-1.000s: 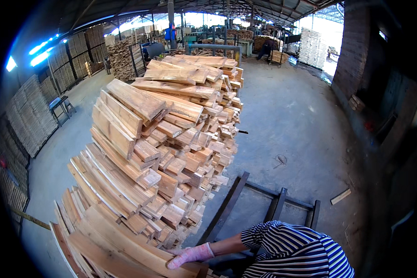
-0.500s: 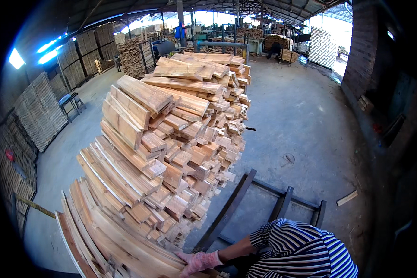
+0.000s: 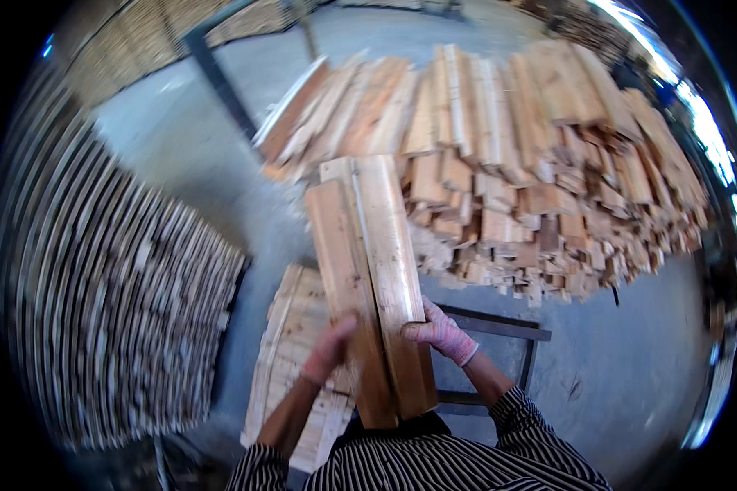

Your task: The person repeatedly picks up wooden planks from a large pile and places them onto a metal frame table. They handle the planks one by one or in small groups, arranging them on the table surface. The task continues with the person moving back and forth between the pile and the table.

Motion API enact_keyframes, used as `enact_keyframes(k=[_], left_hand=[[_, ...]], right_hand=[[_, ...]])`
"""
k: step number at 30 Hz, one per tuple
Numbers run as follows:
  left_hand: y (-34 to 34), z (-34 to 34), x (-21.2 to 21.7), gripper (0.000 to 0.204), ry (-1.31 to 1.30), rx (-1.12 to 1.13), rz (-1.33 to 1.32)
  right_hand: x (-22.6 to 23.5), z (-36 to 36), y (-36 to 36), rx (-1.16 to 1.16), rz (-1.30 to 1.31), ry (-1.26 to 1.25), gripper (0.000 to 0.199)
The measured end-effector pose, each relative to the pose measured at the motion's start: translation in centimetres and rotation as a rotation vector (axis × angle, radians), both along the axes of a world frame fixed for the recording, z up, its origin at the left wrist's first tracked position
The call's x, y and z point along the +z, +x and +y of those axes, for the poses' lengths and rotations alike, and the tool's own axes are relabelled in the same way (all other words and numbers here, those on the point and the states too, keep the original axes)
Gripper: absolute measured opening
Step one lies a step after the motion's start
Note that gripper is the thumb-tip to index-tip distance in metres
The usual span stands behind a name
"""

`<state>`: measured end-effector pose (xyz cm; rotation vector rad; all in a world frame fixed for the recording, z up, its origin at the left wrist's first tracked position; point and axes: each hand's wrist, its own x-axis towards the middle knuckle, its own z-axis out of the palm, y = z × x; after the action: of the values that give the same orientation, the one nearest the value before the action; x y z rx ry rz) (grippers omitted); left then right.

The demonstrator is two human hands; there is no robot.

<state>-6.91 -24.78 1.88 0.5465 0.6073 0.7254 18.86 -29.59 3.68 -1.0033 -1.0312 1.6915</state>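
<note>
Two long wooden boards (image 3: 395, 262) lie side by side between my hands, pointing away from my body, with a dark gap between them. My left hand (image 3: 331, 350), in a pinkish glove and blurred by motion, presses against the left edge of the boards. On the other side, my gloved right hand (image 3: 442, 331) grips the right edge, its thumb on the upper face. The fingers under the boards are hidden. Past their far ends lies a big pile of loose wooden boards (image 3: 499, 106), stacked unevenly with many cut ends facing me.
Below my left forearm sits a low stack of pale boards (image 3: 291, 327). A tall stack of thin slats (image 3: 139, 286) fills the left side. A dark metal frame (image 3: 499, 327) rests on the floor at right, and a dark post (image 3: 221, 86) stands at the far left of the pile.
My view has swung left, so the pile now lies across the far side. My right hand has come from the pile's near end, and both hands now hold boards before me.
</note>
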Motion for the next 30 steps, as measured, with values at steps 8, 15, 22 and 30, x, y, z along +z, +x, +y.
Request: enact_keyframes(k=[8,15,22,30], left_hand=[[-12.0,-7.2,-1.4,0.068,0.061,0.351,0.162],[-19.9,-10.8,-4.2,0.057,0.072,0.453,0.503],[-23.2,-15.0,-22.8,0.060,-0.061,0.478,0.837],[-25.1,-15.1,-35.4,0.040,-0.077,0.305,1.092]], right_hand=[[-3.7,0.5,-13.6,0.310,0.174,-0.174,0.105],[-11.9,5.9,-21.9,0.629,-0.234,-0.101,0.125],[-30.8,8.3,-29.0,0.982,-0.889,0.294,0.107],[-40.1,10.7,-33.4,1.155,-0.794,0.158,0.074]])
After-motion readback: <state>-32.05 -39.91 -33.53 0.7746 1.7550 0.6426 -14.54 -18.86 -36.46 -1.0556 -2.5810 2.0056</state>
